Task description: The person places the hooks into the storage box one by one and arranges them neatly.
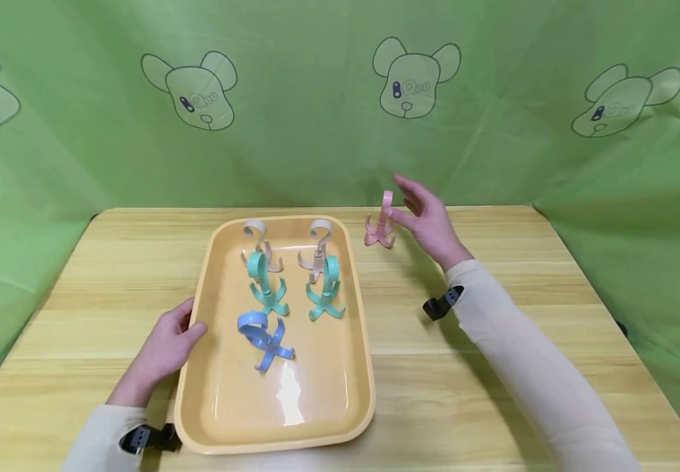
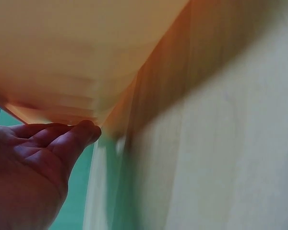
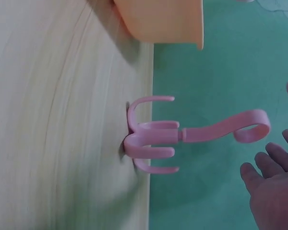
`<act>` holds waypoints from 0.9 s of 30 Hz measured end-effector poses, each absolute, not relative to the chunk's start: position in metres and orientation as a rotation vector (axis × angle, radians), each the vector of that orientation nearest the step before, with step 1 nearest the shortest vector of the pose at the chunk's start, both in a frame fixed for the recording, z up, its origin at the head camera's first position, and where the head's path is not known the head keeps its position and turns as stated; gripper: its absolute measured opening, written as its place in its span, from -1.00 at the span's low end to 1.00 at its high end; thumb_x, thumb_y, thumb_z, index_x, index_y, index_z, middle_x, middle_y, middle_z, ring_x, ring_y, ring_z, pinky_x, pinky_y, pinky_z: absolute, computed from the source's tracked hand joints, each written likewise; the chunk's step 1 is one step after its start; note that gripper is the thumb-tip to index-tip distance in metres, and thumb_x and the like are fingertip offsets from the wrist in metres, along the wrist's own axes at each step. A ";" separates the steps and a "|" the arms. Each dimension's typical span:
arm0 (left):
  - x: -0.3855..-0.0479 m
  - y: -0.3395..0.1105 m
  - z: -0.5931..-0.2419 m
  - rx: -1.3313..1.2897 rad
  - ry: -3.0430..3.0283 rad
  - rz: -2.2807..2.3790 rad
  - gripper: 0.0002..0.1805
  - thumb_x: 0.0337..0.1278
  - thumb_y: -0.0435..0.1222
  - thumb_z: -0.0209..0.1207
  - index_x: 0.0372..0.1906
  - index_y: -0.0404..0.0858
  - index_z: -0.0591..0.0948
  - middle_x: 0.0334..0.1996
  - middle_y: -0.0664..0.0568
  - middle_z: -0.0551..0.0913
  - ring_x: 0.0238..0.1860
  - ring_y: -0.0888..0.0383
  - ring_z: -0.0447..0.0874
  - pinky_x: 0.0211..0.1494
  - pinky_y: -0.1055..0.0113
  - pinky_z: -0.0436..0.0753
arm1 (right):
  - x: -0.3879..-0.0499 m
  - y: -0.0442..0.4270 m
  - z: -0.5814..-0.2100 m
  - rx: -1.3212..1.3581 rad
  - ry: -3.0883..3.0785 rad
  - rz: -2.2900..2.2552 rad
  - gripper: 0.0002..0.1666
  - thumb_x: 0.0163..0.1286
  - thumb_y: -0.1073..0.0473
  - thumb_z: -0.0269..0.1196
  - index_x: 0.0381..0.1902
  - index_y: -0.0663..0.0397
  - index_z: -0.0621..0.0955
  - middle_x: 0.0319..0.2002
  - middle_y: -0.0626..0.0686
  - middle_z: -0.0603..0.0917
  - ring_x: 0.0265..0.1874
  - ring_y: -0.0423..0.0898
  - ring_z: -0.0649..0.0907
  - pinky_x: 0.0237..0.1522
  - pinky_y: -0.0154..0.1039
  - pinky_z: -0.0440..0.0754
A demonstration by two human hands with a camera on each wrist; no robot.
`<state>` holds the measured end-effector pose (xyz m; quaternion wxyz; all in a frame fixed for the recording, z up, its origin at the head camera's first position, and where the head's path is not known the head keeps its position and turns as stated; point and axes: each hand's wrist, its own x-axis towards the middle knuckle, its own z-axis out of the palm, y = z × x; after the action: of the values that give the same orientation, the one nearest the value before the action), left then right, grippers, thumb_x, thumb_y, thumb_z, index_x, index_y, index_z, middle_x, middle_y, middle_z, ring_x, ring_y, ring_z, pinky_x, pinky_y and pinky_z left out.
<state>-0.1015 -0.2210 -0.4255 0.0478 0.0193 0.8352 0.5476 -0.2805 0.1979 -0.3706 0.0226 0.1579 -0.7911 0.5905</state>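
A pink four-prong hanging hook (image 1: 380, 226) stands upright on its prongs on the table, to the right of the tray. My right hand (image 1: 428, 221) is beside its curled top, thumb and fingers spread apart; in the right wrist view, a gap shows between the fingers (image 3: 271, 165) and the hook (image 3: 158, 136). My left hand (image 1: 166, 344) grips the left rim of the orange tray (image 1: 365, 367), thumb over the edge and fingers outside below. Inside the tray stand two teal hooks (image 1: 268, 295), two pale beige hooks (image 1: 316, 255) and a tilted blue hook (image 1: 266, 339).
The wooden table (image 1: 434, 406) runs back to a green curtain (image 1: 304, 151) printed with bear-head outlines. More green cloth hangs at both sides. Black wrist bands (image 1: 443, 303) are on both sleeves.
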 end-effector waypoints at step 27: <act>-0.102 -0.222 -0.425 0.078 2.554 1.667 -0.47 0.25 -0.54 -0.01 0.32 -0.61 0.30 -0.08 -0.46 0.59 -0.25 -0.11 0.69 -0.31 0.28 0.72 | -0.299 0.195 -0.386 0.412 -2.478 1.924 -0.23 0.35 0.32 0.28 0.45 0.26 0.24 0.40 0.21 0.32 0.35 0.05 0.34 0.34 -0.17 0.33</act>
<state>-0.1016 -0.2217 -0.4245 0.0453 0.0255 0.8363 0.5458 -0.2988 0.1954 -0.3862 -0.0112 0.1301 -0.7831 0.6081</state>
